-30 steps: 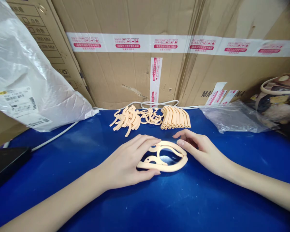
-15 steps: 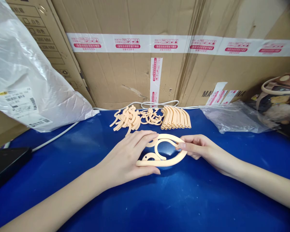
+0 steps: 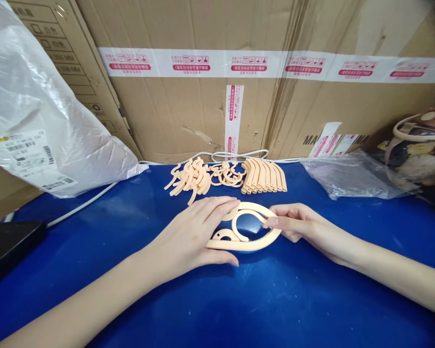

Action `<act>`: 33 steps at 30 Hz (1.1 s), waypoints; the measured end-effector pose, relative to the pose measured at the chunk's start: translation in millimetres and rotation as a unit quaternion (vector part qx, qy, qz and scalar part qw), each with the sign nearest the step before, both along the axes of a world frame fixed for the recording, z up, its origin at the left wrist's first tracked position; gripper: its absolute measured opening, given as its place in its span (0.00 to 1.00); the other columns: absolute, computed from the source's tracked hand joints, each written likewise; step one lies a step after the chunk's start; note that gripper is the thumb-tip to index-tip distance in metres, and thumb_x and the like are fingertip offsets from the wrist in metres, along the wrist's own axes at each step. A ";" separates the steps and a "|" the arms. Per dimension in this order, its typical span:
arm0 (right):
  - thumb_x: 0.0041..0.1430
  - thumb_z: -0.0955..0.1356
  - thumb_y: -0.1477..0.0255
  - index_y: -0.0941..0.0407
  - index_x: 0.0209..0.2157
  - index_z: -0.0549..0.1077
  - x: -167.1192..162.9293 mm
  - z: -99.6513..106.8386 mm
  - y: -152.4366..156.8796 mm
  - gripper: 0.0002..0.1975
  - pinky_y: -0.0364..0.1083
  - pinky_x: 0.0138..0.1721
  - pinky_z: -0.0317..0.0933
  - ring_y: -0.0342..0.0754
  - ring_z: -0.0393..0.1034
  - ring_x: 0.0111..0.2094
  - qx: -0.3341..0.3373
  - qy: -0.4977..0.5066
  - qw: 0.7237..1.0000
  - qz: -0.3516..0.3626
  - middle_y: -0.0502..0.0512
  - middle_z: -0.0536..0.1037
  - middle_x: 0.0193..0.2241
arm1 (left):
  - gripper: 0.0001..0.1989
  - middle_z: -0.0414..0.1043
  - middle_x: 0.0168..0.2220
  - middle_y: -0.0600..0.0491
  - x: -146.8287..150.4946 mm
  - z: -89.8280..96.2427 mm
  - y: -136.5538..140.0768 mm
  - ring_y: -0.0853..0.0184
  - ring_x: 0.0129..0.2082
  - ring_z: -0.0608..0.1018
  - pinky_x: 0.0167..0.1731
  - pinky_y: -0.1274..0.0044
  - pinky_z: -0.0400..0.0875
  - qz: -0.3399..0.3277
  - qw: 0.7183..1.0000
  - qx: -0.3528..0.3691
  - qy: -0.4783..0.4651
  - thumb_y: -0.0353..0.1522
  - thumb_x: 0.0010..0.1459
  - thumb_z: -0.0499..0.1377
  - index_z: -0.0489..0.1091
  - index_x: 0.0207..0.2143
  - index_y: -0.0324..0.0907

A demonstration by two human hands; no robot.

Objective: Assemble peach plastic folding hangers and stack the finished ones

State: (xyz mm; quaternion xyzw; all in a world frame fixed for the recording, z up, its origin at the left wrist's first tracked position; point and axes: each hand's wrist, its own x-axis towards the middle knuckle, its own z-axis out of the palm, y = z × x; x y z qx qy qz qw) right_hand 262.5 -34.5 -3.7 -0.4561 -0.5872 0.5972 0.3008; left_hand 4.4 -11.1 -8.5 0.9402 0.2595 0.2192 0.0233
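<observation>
A cream plastic folding hanger [image 3: 255,244] is held between my two hands just above the blue table. Its curved arms are folded into a loop, with a rounded hook lying inside. My left hand [image 3: 192,232] wraps round the left end, fingers over the top arm and thumb beneath the lower one; the palm hides that end. At the right end, my right hand [image 3: 293,222] pinches the hanger between thumb and fingers. Behind it lie a heap of curved cream pieces [image 3: 192,178], a small pile of hooks [image 3: 226,175] and a neat row of curved arms [image 3: 264,175].
A large cardboard box [image 3: 188,111] stands along the back of the blue table [image 3: 224,304]. On the left are a white plastic parcel bag [image 3: 58,111], a black device [image 3: 14,249] and a white cable [image 3: 81,208]. A clear plastic bag [image 3: 351,176] lies at the right.
Both hands keep their hold on the hanger, which has barely shifted. The left thumb has moved slightly down, away from the lower arm.
</observation>
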 end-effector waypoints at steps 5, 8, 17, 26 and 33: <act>0.57 0.69 0.63 0.58 0.25 0.67 -0.3 -1.4 -0.2 0.14 0.43 0.21 0.36 0.39 0.40 0.20 0.009 0.008 1.000 0.003 0.42 0.51 0.18 | 0.41 0.61 0.59 0.43 0.5 1.1 -1.2 0.57 0.59 0.65 0.57 0.65 0.62 0.004 1.000 0.008 0.010 0.52 0.52 0.60 0.52 0.60 0.39; 0.58 0.69 0.63 0.58 0.26 0.67 0.6 -3.3 0.1 0.14 0.43 0.21 0.36 0.39 0.41 0.20 0.009 0.005 1.000 0.009 0.42 0.51 0.18 | 0.39 0.61 0.59 0.43 0.0 0.3 -0.5 0.57 0.58 0.65 0.57 0.65 0.63 0.004 1.000 0.017 0.009 0.50 0.54 0.59 0.53 0.60 0.38; 0.60 0.66 0.57 0.58 0.26 0.68 -2.2 -0.1 -1.8 0.18 0.42 0.22 0.42 0.38 0.46 0.21 0.094 -0.064 0.993 0.038 0.43 0.55 0.19 | 0.31 0.64 0.56 0.44 4.4 5.1 -8.3 0.56 0.55 0.67 0.55 0.65 0.64 0.020 0.999 0.037 0.030 0.39 0.56 0.60 0.56 0.58 0.38; 0.67 0.61 0.66 0.55 0.42 0.72 12.4 -5.1 7.9 0.11 0.48 0.40 0.62 0.49 0.68 0.38 0.397 -0.294 0.869 0.039 0.56 0.74 0.37 | 0.25 0.68 0.48 0.51 -8.7 34.2 -8.0 0.58 0.49 0.71 0.47 0.69 0.69 0.084 0.979 -0.162 0.091 0.36 0.50 0.61 0.64 0.52 0.45; 0.66 0.60 0.71 0.55 0.43 0.72 10.9 -8.6 7.2 0.11 0.49 0.43 0.64 0.49 0.67 0.42 0.473 -0.354 0.802 0.089 0.57 0.71 0.41 | 0.27 0.68 0.49 0.55 -27.7 36.6 -4.1 0.61 0.47 0.73 0.42 0.74 0.71 0.115 0.954 -0.245 0.131 0.36 0.47 0.63 0.66 0.51 0.51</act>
